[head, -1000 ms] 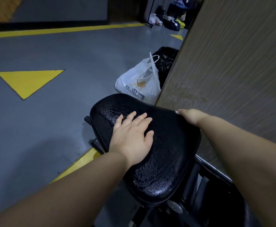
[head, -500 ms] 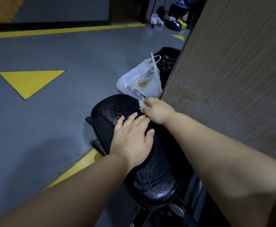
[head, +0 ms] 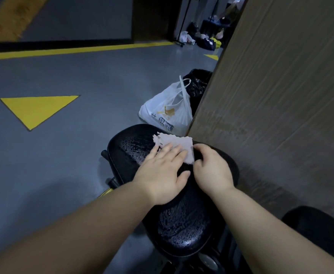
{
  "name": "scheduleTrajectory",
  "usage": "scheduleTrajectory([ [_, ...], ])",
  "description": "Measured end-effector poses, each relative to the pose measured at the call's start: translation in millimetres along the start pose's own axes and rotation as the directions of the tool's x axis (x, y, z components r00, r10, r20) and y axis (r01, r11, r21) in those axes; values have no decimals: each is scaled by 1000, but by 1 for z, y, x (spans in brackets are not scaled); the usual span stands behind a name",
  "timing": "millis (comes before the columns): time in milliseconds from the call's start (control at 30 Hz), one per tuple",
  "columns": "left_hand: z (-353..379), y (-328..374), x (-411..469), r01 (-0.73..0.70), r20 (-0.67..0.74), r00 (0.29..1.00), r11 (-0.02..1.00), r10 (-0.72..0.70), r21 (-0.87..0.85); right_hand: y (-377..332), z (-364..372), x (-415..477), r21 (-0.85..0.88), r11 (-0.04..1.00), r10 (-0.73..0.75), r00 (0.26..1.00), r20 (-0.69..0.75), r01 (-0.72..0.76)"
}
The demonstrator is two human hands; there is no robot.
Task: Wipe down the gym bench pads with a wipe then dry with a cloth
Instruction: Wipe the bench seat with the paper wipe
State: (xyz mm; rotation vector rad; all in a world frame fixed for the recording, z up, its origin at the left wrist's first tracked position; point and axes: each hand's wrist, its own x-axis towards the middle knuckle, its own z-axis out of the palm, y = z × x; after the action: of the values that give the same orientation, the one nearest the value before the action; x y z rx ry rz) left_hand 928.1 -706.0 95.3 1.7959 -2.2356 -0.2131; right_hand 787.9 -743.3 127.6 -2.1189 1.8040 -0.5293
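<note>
The wipe point(head: 179, 144) is pressed on the bench pad point(head: 134, 147) by the flat left hand point(head: 162, 175); its edge seems pinched by the right hand point(head: 211, 171).

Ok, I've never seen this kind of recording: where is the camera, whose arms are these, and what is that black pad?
No machine here: a person wears a wide-angle camera on the head, looking down at their own bare arms. The black thing is a gym bench pad, beaded with droplets. On its far end lies a pale sheet; wipe or cloth, I cannot tell. The left hand presses flat on it with straight fingers; the right hand pinches its right edge. A brown wall panel stands beside the pad; on the grey floor beyond lie a white plastic bag and a painted yellow triangle.
</note>
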Motion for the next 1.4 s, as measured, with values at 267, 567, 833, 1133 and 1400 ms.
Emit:
scheduleTrajectory([
  [267, -14, -20, 82, -18, 183, 983, 999, 13, 27, -3, 7, 0, -39, 992, 117, 993, -21, -117],
  [567, -25, -53, 128, 241, 292, 919, 963, -265, 117, -3, 6, 3, -146, 989, 42, 998, 38, -36],
  [833, -30, -109, 110, 534, 252, 825, 844, -506, -51, -5, 2, 2, -138, 990, 22, 999, 46, -15],
  [1133, -10, -136, 34, 589, 127, 784, 664, -607, -461, -6, 4, 2, -137, 990, 31, 999, 41, -25],
  [1400, 32, -120, -22, 475, -81, 707, 557, -702, -681, -1, 13, 9, -198, 980, -10, 999, 35, 16],
])
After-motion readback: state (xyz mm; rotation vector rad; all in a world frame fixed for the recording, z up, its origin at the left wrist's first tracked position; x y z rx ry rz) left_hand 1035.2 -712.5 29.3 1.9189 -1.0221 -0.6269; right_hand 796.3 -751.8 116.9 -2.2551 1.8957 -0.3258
